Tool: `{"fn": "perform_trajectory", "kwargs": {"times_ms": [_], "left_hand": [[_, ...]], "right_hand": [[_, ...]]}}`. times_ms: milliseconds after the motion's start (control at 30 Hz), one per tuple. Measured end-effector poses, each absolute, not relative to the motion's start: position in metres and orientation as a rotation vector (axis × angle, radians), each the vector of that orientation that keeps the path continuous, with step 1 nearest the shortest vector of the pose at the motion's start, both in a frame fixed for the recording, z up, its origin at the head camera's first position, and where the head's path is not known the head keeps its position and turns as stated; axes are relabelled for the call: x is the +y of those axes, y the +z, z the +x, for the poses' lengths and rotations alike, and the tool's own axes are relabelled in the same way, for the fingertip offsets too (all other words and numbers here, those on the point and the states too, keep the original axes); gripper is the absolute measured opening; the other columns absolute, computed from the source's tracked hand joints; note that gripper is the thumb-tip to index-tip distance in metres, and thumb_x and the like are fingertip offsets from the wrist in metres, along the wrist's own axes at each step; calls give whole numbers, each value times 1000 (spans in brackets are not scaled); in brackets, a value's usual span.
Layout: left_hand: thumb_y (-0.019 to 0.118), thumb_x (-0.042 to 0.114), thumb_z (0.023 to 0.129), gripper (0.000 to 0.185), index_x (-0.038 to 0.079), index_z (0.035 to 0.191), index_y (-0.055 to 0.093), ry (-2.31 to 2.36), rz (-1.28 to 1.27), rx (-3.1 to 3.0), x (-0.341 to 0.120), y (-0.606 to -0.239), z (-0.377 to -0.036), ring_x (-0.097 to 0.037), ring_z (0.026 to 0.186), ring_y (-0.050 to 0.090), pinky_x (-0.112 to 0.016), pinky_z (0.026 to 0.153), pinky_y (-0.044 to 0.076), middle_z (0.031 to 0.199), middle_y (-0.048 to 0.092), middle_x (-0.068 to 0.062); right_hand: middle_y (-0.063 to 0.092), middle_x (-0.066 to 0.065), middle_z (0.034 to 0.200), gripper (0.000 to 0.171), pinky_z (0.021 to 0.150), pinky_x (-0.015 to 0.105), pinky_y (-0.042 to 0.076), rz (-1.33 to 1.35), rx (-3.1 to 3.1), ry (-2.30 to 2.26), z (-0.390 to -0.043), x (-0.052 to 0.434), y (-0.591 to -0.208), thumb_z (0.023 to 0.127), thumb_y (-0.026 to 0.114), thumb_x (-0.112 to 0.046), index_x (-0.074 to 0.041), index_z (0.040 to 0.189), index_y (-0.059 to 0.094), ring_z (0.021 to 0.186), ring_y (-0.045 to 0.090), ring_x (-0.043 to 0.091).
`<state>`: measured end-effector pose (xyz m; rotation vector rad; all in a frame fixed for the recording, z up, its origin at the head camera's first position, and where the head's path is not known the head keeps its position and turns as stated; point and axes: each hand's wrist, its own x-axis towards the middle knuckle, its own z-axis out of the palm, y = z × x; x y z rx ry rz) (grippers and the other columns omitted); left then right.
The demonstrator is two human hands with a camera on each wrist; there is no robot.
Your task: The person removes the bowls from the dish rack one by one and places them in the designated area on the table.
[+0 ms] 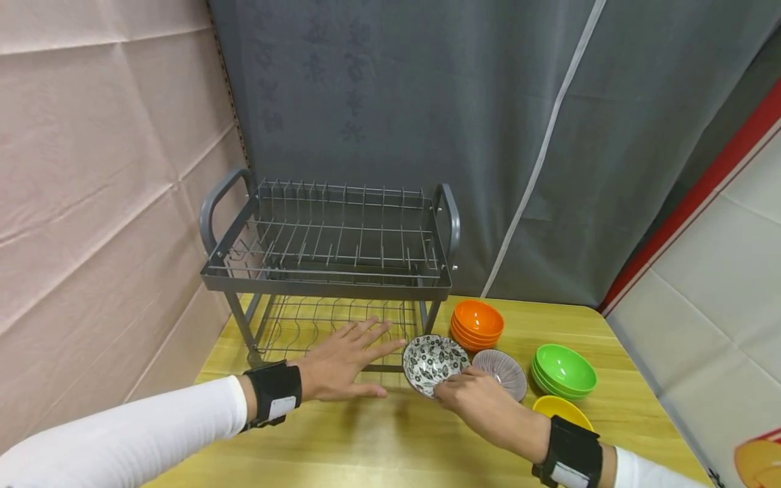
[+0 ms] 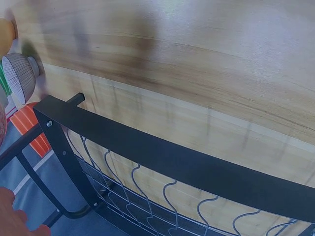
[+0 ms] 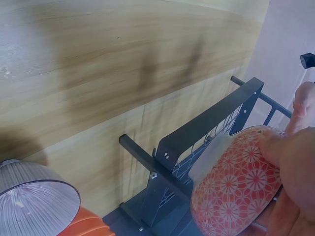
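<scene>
The right hand [image 3: 295, 162] held a red bowl with white flower shapes [image 3: 231, 191], with the thumb pressed on its side. Just behind the bowl stood the dark metal rack [image 3: 206, 130] on the wooden table [image 3: 98, 73]. Off to the side of the hand sat a striped bowl [image 3: 34, 196], next to an orange bowl [image 3: 86, 223].

A small patterned bowl [image 1: 434, 362], black leaf print on white inside and red flower print outside, is tipped up on its side, its inside facing the room, just above the counter [image 1: 378, 440] beside the rack's lower corner.
</scene>
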<state>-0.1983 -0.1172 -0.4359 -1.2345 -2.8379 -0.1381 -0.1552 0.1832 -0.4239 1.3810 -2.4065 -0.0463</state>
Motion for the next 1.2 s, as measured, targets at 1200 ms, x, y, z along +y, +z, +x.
{"fn": "perform_trajectory", "kwargs": {"times_ms": [1200], "left_hand": [[42,76,94,83,40,162,13,-49,-1319,-2770,-83,-439,-203,-33,158,19,-53,126,27,172,15,-4]], "right_hand": [[75,-10,80,17,74,29,53,1094,-2532,-126,-156,216,-423,81,79,-33,-24,80,65,74,69,6]]}}
